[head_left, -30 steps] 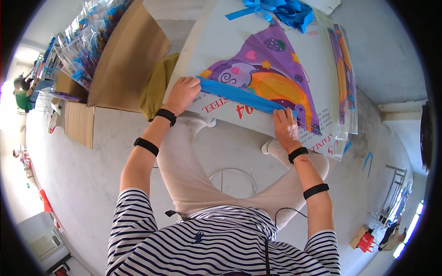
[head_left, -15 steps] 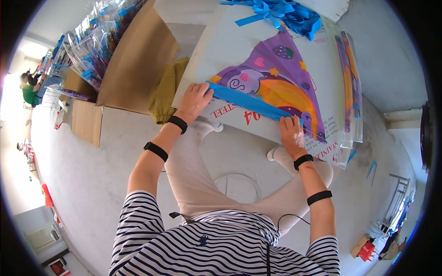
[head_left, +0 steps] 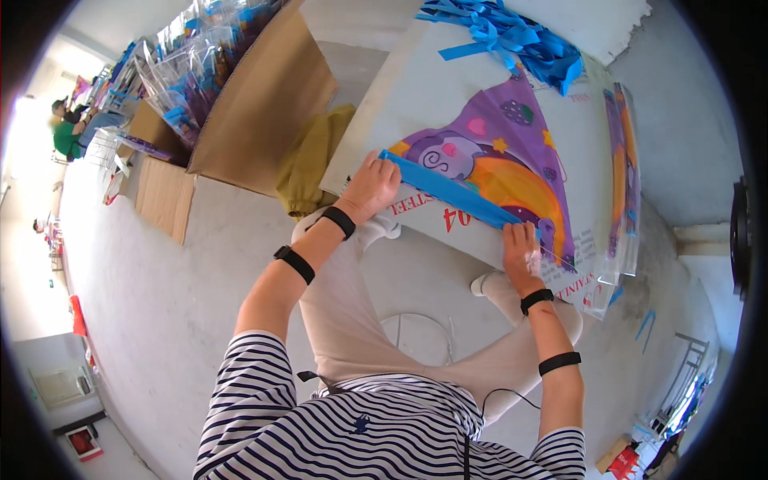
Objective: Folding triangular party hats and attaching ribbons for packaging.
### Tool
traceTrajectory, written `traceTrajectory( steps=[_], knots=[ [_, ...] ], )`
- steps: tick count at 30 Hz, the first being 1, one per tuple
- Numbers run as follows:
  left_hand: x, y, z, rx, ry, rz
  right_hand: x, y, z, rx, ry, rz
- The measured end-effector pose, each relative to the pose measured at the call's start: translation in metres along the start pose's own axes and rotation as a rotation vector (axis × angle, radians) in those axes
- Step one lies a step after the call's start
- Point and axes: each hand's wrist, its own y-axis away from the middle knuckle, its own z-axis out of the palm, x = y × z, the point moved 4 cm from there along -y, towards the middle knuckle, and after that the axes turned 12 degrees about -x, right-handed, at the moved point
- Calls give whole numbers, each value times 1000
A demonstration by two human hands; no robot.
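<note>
Straight blue strip [head_left: 450, 189] aslant along the lower edge of a purple and orange triangular sheet [head_left: 512, 170].

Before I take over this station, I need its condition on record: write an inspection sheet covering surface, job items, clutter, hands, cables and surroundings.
Surface: white board with red and dark print.
Job items: blue strip along the near edge of a purple printed triangle.
Clutter: blue ribbon heap at far end; clear packets at right.
Hands: left hand at strip's left end, right hand near its right end; grip or press unclear.
Cables: black cord by right hip.
Surroundings: cardboard box and olive cloth at left; person in green farther off.
</note>
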Motion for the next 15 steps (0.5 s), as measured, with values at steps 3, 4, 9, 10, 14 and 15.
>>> traceTrajectory(
  steps=[3, 4, 9, 10, 14, 15],
  knots=[
    [-7, -1, 3, -16, 29, 76, 4, 2, 5, -41, 3, 22],
    [-10, 1, 3, -44, 42, 105, 2, 0, 7, -45, -5, 28],
    [-12, 0, -4, -15, 24, 87, -2, 0, 5, 9, 4, 7],
    [-12, 0, -5, -32, 26, 75, -3, 2, 3, 16, 1, 22],
    [-10, -4, -8, -33, 131, 1, 0, 3, 1, -19, -40, 36],
    [-13, -3, -9, 9, 269, -104, 0, 3, 1, -27, -32, 34]
  ],
)
